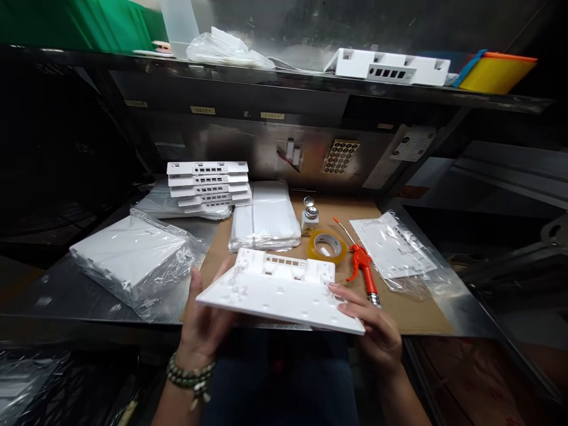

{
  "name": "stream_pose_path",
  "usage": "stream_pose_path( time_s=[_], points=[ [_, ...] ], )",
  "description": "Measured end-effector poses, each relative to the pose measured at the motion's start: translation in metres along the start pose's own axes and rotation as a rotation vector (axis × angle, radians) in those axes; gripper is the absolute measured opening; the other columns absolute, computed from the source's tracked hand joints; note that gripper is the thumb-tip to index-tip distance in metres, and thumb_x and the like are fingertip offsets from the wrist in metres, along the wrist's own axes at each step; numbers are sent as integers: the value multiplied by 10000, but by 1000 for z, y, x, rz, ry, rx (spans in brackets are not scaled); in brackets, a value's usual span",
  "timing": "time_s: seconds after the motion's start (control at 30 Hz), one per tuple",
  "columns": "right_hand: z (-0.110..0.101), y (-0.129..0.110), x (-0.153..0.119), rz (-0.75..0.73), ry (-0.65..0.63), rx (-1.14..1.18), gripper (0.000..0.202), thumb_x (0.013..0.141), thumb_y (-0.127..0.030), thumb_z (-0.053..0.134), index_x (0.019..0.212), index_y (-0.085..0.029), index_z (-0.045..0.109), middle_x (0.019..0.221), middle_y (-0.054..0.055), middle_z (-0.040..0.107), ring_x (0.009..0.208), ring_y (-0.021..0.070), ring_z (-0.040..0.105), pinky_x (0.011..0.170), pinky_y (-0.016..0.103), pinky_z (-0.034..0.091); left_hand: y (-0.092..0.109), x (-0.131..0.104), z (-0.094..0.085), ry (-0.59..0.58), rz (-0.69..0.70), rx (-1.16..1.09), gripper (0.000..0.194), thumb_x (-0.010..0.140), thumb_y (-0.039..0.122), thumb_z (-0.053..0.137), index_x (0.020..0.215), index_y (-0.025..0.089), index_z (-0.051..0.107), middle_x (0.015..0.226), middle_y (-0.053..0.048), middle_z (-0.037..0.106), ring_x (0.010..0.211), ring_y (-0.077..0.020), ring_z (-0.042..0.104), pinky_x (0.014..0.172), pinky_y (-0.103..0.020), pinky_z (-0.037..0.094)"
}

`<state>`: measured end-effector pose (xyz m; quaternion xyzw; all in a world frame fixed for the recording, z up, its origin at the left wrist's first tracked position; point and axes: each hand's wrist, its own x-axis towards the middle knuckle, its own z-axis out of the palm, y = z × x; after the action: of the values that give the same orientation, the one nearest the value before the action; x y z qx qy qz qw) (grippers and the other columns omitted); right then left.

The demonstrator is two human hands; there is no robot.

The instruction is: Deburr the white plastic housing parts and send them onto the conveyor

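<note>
A white plastic housing panel (284,296), with a row of port openings along its raised far wall, is held tilted above the table's front edge. My right hand (373,325) grips its right end, fingers on the upper face and the thumb hidden. At the panel's left end, my left hand (204,322) is slightly blurred, its fingers stretched out and apart. Some of those fingers pass behind the panel, so contact there is unclear. Just beyond the panel lie a roll of yellow tape (327,246) and a red air blow gun (364,266).
Bagged white panels lie left (133,251) and right (393,245). Behind are a stack of white housings (208,186), plastic bags (265,216) and a pump bottle (309,219). An overhead shelf (284,77) carries a green bin (80,26), another housing (390,66) and a yellow container (497,74).
</note>
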<state>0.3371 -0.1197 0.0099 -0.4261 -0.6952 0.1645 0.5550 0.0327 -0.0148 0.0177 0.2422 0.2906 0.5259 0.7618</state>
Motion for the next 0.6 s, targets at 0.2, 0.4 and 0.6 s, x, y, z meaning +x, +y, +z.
stream_pose_path(
  time_s=[0.2, 0.4, 0.6],
  points=[
    [-8, 21, 53, -89, -315, -330, 314, 1015, -229, 580, 1296, -275, 711, 1436, 77, 660, 1395, 266, 575, 1134, 473, 517, 23, -5, -35, 91, -314, -318, 501, 984, 157, 459, 1474, 95, 543, 1116, -170, 792, 1161, -361, 712, 1153, -573, 452],
    [-6, 89, 131, 576, -352, -951, 196, 910, -342, 702, 958, -201, 830, 971, 146, 781, 1053, 354, 696, 896, 470, 552, 46, -8, 5, 340, -151, -350, 651, 936, 139, 456, 1581, 95, 377, 1145, -178, 784, 1106, -391, 733, 1054, -622, 534],
    [3, 99, 153, 685, -409, -1017, 111, 778, -258, 801, 824, -157, 796, 956, 171, 766, 958, 382, 718, 789, 448, 544, 51, -6, 42, 357, -205, -358, 595, 921, 207, 506, 1493, 46, 486, 1138, -216, 778, 1076, -403, 743, 1022, -612, 557]
  ],
)
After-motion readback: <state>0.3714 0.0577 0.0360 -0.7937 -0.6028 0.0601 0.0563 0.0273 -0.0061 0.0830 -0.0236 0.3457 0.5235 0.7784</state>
